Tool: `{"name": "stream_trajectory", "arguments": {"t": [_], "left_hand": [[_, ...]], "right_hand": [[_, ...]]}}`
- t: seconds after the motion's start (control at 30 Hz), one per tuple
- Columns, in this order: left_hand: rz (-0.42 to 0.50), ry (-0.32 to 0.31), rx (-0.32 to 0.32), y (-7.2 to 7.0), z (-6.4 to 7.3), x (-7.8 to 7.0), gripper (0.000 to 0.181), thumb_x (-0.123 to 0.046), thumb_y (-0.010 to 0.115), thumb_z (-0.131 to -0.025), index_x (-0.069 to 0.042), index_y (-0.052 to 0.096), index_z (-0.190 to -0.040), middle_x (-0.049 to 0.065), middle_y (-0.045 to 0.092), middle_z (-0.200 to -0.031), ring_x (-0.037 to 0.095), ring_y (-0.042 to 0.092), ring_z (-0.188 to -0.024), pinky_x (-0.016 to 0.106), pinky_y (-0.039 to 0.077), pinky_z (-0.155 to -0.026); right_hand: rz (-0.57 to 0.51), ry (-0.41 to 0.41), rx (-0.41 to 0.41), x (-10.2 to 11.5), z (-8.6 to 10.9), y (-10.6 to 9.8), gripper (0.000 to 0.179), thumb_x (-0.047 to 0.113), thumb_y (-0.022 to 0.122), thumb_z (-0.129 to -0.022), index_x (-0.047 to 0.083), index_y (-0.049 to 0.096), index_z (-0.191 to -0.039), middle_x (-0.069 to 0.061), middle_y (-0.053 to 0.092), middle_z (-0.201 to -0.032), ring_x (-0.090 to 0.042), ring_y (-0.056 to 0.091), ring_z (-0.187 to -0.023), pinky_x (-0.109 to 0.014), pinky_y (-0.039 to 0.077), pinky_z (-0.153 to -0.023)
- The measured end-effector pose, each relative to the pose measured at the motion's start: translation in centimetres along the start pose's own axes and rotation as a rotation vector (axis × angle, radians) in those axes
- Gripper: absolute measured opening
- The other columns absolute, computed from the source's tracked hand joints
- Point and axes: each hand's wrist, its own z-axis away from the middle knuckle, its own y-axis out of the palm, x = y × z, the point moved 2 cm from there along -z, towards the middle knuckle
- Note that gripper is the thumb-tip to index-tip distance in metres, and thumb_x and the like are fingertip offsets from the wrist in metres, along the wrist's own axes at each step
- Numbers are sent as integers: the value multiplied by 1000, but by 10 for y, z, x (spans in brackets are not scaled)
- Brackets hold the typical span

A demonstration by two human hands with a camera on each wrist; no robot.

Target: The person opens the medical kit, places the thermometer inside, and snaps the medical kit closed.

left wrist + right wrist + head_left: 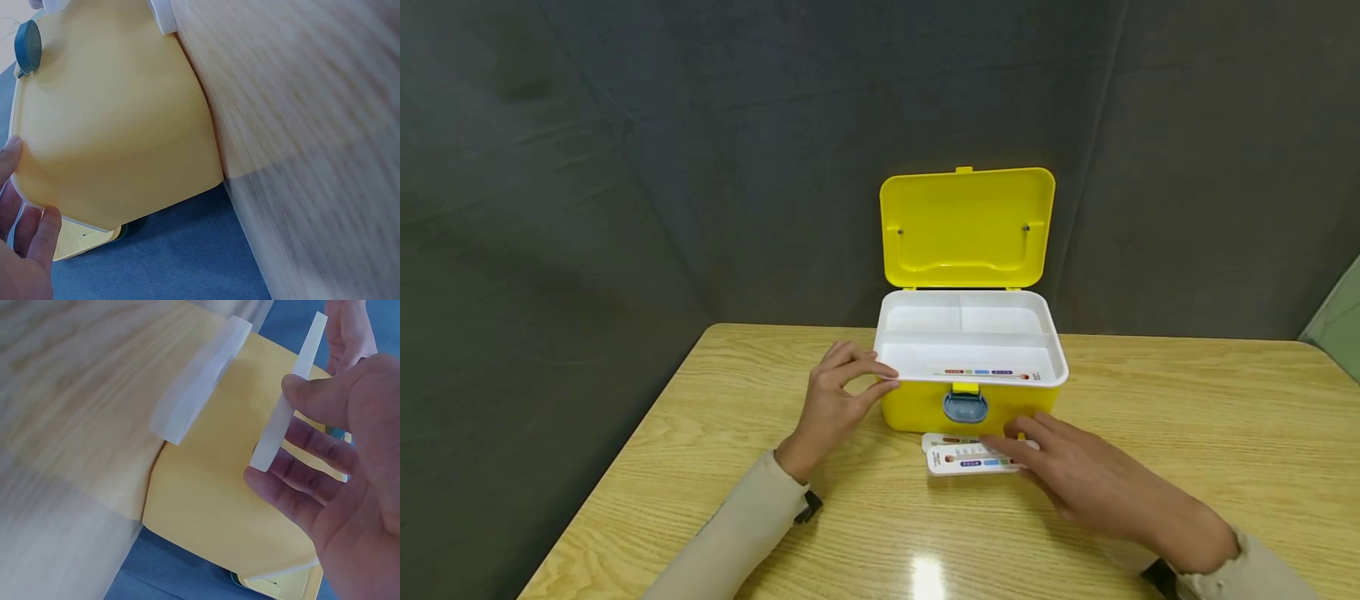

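only the right wrist view shows the gap: right hand (1078, 475) pinching a slim white case (955, 463), colour-printed, above its twin (203, 381), before the yellow box (913, 408)! left hand (837, 390) pinches the box's rim (925, 381).

Yellow box (917, 408) in all views

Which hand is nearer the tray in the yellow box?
Left. The left hand grips the tray at its front left corner; the right hand is in front of the yellow box, holding a white case.
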Motion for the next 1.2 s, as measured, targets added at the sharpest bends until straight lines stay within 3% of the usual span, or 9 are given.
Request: {"name": "stream_trajectory", "arguments": {"t": [0.1, 0.2, 0.3, 0.43, 0.73, 1.2], "left_hand": [[-2, -6, 1, -1, 0, 0, 11, -10, 84, -78, -11, 80, -88, 6, 61, -83, 20, 59, -96, 32, 53, -96], [6, 1, -10, -1, 1, 0, 11, -9, 84, -78, -11, 80, -88, 6, 61, -82, 20, 59, -94, 33, 53, -96], [17, 12, -15, 1, 0, 0, 12, -8, 84, -78, -11, 80, -88, 7, 61, -81, 20, 59, -93, 33, 53, -95], [16, 11, -7, 3, -2, -1, 11, -9, 84, -78, -10, 80, -88, 9, 61, -81, 21, 59, -93, 33, 53, -96], [7, -3, -10, 1, -2, -3, 11, -9, 84, -77, -11, 80, -88, 1, 59, -80, 18, 58, -91, 32, 53, -96], [30, 1, -11, -1, -2, -2, 10, -9, 83, -78, -11, 80, -87, 5, 59, -79, 19, 58, -89, 33, 53, -98]], "right_hand": [[12, -14, -22, 0, -1, -2, 34, 28, 43, -107, 19, 60, -136, 3, 57, -115, -11, 53, -98, -33, 56, -80], [29, -34, -63, 0, -2, -4, 59, 35, 13, -105, 18, 62, -132, 2, 57, -112, -11, 53, -96, -32, 55, -79], [45, -41, -94, 0, -1, -7, 62, 35, 10, -105, 17, 64, -130, 1, 58, -110, -13, 53, -95, -32, 55, -77], [61, -46, -130, -1, 0, -11, 62, 35, 10, -106, 17, 67, -126, 1, 59, -108, -13, 53, -94, -32, 54, -76], [51, -41, -136, -1, -1, -15, 60, 36, 14, -107, 16, 67, -126, 1, 59, -108, -12, 53, -94, -32, 54, -76], [23, -15, -146, 4, -4, -29, 56, 40, 16, -107, 21, 64, -130, 3, 59, -112, -12, 54, -95, -33, 53, -78]]}}
